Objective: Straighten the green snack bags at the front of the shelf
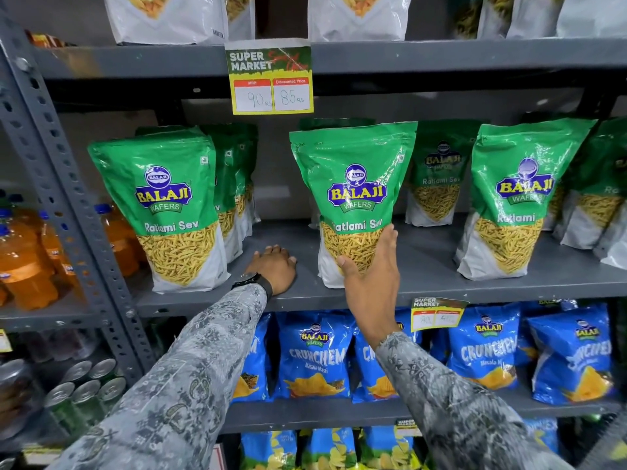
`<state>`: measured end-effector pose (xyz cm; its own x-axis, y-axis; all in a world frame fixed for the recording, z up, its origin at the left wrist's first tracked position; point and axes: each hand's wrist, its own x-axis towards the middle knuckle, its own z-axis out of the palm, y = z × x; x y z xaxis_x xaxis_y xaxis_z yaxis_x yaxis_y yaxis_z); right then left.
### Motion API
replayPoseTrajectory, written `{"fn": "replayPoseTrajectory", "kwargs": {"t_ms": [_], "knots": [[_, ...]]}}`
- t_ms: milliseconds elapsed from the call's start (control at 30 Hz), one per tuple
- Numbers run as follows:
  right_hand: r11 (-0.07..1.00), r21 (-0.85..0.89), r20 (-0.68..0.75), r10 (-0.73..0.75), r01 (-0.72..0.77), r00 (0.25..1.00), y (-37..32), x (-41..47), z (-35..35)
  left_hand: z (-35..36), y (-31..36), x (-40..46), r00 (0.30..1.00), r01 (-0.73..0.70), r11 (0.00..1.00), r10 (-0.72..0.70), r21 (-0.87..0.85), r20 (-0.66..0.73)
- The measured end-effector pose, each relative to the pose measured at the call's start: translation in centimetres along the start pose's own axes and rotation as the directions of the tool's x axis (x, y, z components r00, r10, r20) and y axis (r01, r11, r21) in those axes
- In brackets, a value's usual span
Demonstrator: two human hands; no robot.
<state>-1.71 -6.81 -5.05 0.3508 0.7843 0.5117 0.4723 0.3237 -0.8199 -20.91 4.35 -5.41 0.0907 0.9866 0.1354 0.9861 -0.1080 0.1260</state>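
Observation:
Three green Ratlami Sev bags stand upright along the front of the grey shelf [424, 262]: a left bag [166, 205], a middle bag [353, 184] and a right bag [519, 195]. More green bags stand behind them. My right hand [369, 269] lies flat against the lower front of the middle bag, thumb on its left side, fingers up along its right edge. My left hand [274, 266] rests palm down on the bare shelf between the left and middle bags, holding nothing. A watch sits on that wrist.
A yellow price tag [271, 79] hangs from the shelf above. White snack bags stand on the top shelf. Blue Crunchem bags [315, 354] fill the shelf below. Orange drink bottles [23, 259] and cans [84, 385] sit at the left, beyond a perforated grey upright [57, 171].

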Motion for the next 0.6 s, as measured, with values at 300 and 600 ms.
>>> {"fn": "replayPoseTrajectory", "kwargs": {"t_ms": [300, 600], "knots": [[1.0, -0.014, -0.017, -0.015, 0.015, 1.0, 0.5, 0.1, 0.3, -0.3, 0.2, -0.3, 1.0, 0.0, 1.0, 0.0, -0.011, -0.005], [0.998, 0.021, 0.032, -0.052, 0.051, 0.998, 0.0, 0.0, -1.7, -1.2, 0.5, -1.5, 0.998, 0.017, 0.991, -0.026, -0.132, -0.062]]}}
